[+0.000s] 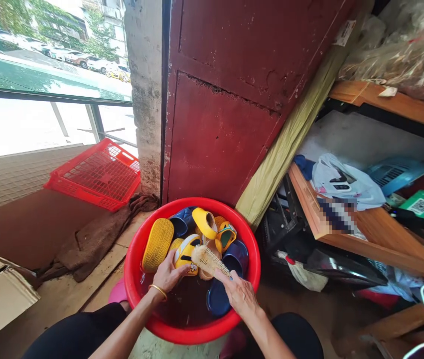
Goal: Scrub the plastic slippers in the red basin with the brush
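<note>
A round red tub (137, 309) holds dark water and several yellow and blue clogs. My left hand (167, 274) is closed on a yellow clog (188, 252) with a white strap, held over the water. In my right hand (239, 294) is a scrubbing brush (212, 260) with pale bristles, its head close to the clog's right side. At the tub's left lies a yellow clog, sole up (158, 244). Blue clogs (218, 297) rest at the right, near my right hand.
A red plastic crate (97, 174) stands behind left, near a brown cloth (84, 249). A maroon door (219, 139) is behind the tub. Wooden shelving (376, 239) with bags stands at the right, a cardboard box (2, 304) at the left.
</note>
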`<move>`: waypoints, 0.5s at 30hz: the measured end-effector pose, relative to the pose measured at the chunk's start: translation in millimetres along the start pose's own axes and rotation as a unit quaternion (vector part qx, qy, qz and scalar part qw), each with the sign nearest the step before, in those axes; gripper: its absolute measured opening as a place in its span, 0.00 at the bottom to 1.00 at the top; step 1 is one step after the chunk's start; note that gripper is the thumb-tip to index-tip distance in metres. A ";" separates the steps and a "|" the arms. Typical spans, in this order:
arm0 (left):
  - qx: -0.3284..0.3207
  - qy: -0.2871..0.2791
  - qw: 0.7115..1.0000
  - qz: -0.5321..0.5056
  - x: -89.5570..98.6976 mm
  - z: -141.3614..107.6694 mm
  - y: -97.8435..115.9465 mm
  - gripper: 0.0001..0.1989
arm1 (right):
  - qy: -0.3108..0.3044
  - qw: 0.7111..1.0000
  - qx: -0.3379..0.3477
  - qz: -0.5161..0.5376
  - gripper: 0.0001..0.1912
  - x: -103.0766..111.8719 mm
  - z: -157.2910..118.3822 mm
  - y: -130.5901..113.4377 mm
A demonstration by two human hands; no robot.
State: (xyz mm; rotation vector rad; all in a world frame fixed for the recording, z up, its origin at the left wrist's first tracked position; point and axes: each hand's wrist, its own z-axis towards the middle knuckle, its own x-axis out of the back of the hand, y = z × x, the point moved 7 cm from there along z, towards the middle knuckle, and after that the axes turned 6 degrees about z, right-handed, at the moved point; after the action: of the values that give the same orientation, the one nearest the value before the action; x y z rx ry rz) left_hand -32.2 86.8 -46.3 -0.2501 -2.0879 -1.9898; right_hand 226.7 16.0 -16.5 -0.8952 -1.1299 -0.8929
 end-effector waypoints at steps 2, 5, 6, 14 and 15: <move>0.021 0.002 0.999 -0.032 1.4 2.7 -2.9 0.29 | 0.015 1.000 -0.018 0.012 0.26 0.6 -4.0 7.7; 0.047 -0.012 0.994 -0.099 -0.2 3.5 -0.6 0.27 | 0.034 0.997 -0.013 0.063 0.26 -0.9 9.1 -9.9; 0.051 -0.022 0.991 -0.120 -1.4 2.9 1.6 0.26 | 0.039 0.996 -0.007 0.080 0.27 -2.3 15.6 -19.5; 0.163 0.031 0.941 -0.293 13.4 4.2 -7.6 0.19 | 0.004 0.993 -0.023 0.116 0.26 -10.0 2.7 -8.2; 0.194 0.027 0.929 -0.313 10.8 3.7 -11.4 0.18 | 0.009 0.992 -0.029 0.123 0.26 -5.7 1.6 -3.1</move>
State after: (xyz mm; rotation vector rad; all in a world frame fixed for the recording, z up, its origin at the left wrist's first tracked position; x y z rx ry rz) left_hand -46.0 89.3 -54.2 0.6110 -2.6882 -1.7563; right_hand 222.3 17.1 -21.4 -1.0473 -0.9583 -0.7319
